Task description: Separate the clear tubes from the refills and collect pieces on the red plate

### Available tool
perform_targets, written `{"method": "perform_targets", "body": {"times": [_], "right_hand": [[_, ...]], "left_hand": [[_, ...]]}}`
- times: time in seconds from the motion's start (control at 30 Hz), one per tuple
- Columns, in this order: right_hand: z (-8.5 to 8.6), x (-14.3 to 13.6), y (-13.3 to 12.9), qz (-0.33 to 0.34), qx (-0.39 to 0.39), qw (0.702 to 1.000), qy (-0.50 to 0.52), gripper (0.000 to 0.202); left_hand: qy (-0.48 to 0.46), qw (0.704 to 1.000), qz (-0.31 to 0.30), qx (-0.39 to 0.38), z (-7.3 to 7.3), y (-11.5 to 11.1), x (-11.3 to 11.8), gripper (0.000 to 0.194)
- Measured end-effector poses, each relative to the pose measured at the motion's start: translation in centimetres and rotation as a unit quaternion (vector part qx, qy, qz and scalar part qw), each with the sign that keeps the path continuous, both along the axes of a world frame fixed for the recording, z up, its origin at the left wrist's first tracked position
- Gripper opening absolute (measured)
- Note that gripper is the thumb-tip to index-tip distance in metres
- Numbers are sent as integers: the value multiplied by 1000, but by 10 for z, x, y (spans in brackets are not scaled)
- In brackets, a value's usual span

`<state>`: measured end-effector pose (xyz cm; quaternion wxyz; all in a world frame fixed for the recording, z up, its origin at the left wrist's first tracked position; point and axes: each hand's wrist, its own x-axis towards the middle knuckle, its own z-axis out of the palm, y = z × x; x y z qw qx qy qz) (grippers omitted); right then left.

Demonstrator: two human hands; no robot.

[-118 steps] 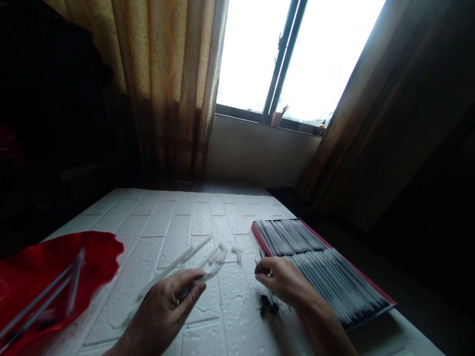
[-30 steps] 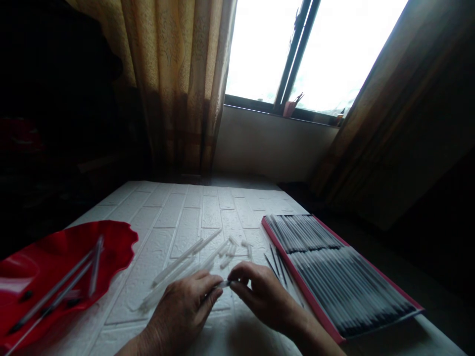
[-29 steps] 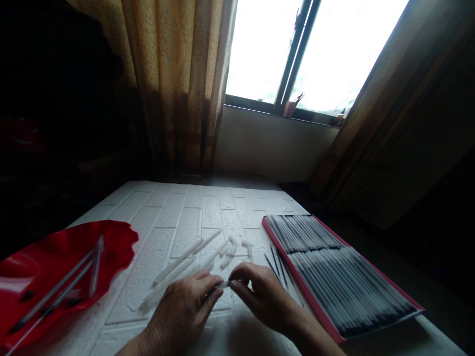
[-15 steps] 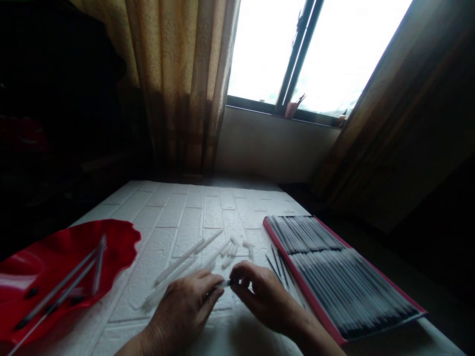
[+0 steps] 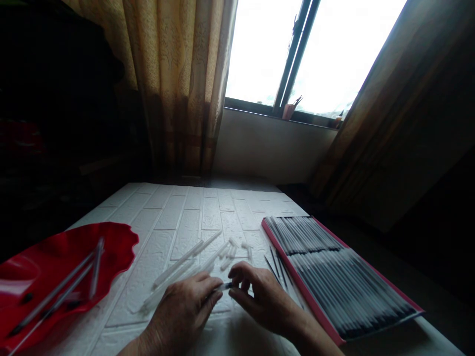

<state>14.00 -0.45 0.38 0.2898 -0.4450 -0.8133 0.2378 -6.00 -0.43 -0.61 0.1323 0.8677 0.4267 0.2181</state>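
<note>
Left hand (image 5: 181, 311) pinching one end of a thin clear pen tube (image 5: 222, 286), right hand (image 5: 260, 296) pinching the other end, fingertips nearly touching. Just beyond the fingers, loose clear tubes (image 5: 185, 262) lying scattered. Right of the right hand, a pink-edged box (image 5: 302, 291) packed with rows of refills. Well left of the left hand, a red wavy tray (image 5: 115, 242) holding a few pens. Underneath, a white brick-pattern tabletop (image 5: 208, 207); farther off, curtains (image 5: 178, 74) and a bright window (image 5: 260, 49).
</note>
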Motion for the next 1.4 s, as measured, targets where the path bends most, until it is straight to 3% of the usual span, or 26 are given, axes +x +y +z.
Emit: {"method": "perform_targets", "body": {"times": [0.17, 0.37, 0.67, 0.97, 1.27, 1.4], "right_hand": [[-1, 4, 2, 0, 24, 999, 21, 8], [8, 17, 7, -59, 26, 997, 36, 5], [5, 16, 10, -30, -62, 997, 28, 41], [6, 19, 5, -23, -68, 996, 62, 1], [4, 18, 12, -41, -74, 994, 70, 21], [4, 18, 10, -33, -80, 993, 82, 15]], "left_hand": [[-3, 1000, 5, -6, 3, -1, -1, 21], [-32, 999, 20, -2, 4, 6, -9, 28], [-41, 999, 17, 22, 4, 9, -11, 23], [-37, 999, 27, 14, 3, 9, -13, 21], [-22, 999, 23, 10, 2, 10, -13, 19], [-26, 999, 27, 4, 1, 11, -13, 21]]}}
